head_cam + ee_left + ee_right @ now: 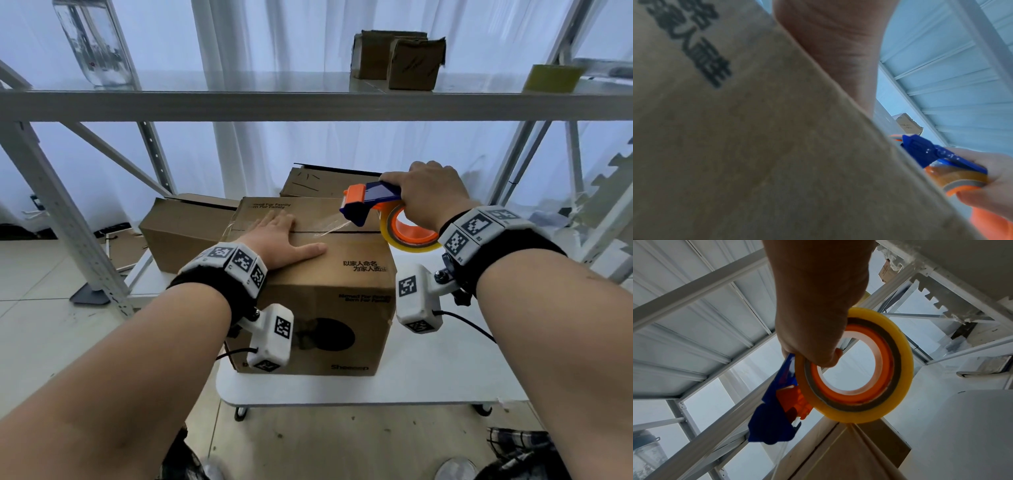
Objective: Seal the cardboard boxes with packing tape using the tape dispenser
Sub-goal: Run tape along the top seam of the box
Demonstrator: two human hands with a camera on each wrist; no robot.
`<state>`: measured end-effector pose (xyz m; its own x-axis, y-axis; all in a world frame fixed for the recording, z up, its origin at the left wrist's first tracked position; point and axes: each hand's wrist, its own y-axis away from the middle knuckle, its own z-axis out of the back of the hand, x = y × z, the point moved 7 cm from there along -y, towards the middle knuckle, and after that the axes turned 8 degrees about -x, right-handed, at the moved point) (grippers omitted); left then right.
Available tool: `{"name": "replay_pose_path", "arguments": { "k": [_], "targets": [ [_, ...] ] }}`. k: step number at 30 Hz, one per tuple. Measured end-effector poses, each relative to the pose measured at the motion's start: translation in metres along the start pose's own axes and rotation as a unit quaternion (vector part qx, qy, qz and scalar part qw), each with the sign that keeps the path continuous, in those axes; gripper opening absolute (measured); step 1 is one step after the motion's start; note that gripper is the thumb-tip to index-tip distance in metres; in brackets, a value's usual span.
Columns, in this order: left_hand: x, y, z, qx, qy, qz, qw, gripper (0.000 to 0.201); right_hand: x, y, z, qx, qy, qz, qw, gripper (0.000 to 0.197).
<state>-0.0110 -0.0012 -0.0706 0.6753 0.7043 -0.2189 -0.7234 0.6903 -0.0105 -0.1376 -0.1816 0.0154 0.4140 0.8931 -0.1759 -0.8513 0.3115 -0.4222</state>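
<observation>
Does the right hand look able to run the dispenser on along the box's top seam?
Probably yes: the right hand grips the blue-and-orange tape dispenser above the brown cardboard box, and the seam's right stretch lies bare.

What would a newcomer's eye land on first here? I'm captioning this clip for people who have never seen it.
Probably the orange-and-blue tape dispenser with its yellow roll, gripped by the right hand above the right end of the printed cardboard box on the white table. A clear strip of tape stretches from it to the box's top seam, where the left hand lies flat. Smaller boxes sit on the shelf above.
</observation>
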Motion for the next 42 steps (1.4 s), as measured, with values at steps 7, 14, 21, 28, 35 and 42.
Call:
{"name": "replay_pose_path", "arguments": {
  "k": [7,14,21,28,35,42],
  "targets": [
    [-0.012,-0.003,0.000,-0.018,0.012,-0.017,1.000,0.101,0.000,-0.001,-0.001,0.002,-0.002,0.004,1.000,0.045],
    [-0.023,0.008,-0.006,-0.012,-0.047,-0.035,0.998,0.083,0.003,0.002,0.002,0.003,-0.004,0.004,1.000,0.045],
    [-0.037,0.008,-0.023,0.059,-0.053,-0.003,0.997,0.096,0.001,0.003,0.001,-0.003,0.000,0.002,1.000,0.048],
    [-0.029,0.003,-0.016,0.045,-0.038,-0.044,0.997,0.091,0.000,-0.001,-0.002,0.009,-0.014,-0.003,1.000,0.051],
    [0.036,0.003,0.002,0.019,-0.044,0.064,0.997,0.102,0.040,-0.013,0.001,-0.010,-0.036,0.006,0.999,0.050],
    [0.019,0.000,-0.001,0.013,-0.047,0.025,0.999,0.096,0.041,-0.014,-0.001,0.017,-0.030,0.005,0.999,0.057]
  ]
}}
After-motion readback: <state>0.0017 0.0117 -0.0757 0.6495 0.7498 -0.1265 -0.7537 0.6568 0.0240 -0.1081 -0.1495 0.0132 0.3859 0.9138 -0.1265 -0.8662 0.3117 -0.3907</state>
